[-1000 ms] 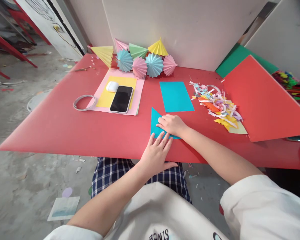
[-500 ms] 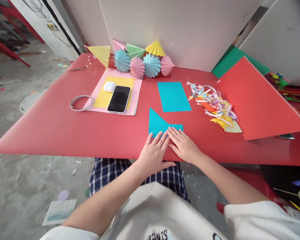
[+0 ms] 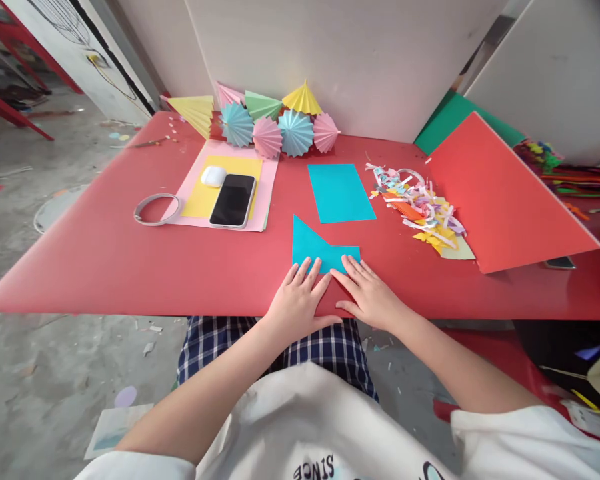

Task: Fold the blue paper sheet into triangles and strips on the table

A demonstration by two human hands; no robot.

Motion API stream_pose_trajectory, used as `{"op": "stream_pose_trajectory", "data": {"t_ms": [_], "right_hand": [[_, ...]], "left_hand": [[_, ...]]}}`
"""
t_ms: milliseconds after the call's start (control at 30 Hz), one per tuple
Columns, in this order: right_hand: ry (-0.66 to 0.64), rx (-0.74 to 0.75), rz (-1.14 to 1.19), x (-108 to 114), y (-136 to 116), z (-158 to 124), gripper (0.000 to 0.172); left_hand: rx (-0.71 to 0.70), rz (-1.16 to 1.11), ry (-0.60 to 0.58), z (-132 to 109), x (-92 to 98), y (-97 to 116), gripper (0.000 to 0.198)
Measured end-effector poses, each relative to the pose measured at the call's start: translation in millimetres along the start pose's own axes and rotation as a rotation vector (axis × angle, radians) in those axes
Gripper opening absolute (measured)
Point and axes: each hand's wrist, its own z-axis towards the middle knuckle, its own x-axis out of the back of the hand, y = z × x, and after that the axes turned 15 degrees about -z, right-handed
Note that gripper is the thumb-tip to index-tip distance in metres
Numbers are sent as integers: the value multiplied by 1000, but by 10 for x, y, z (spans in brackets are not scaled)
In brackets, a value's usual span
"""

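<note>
Overlapping the folded paper's (image 3: 311, 245) near edge, the left hand (image 3: 299, 299) has room leftward.

Turquoise blue colours both the folded paper (image 3: 310, 247) at the centre of the frame and the flat sheet (image 3: 341, 193) above it. The worktop (image 3: 205, 267) is plain red. At upper centre, pleated paper shapes (image 3: 297, 133) show yellow, pink, pale blue and green. Left of centre, a black-screened phone (image 3: 233, 200) overlies yellow and pink. The scraps (image 3: 425, 210) at right mix white, orange, lilac and yellow; the panel (image 3: 505, 200) beside them is orange-red. Lower centre, the trousers (image 3: 325, 353) are navy with white checks, the shirt (image 3: 305, 420) white with black lettering.
</note>
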Motion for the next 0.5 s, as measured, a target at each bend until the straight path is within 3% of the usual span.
{"op": "stream_pose_trajectory", "data": {"t_ms": [300,500], "right_hand": [[-6,-31,40,24,22,-18,55],[44,-132,19,-4,156,-212,44]], "left_hand": [[36,60,4,-197,112,-208,84],[68,102,-4,-288,171,-273,83]]}}
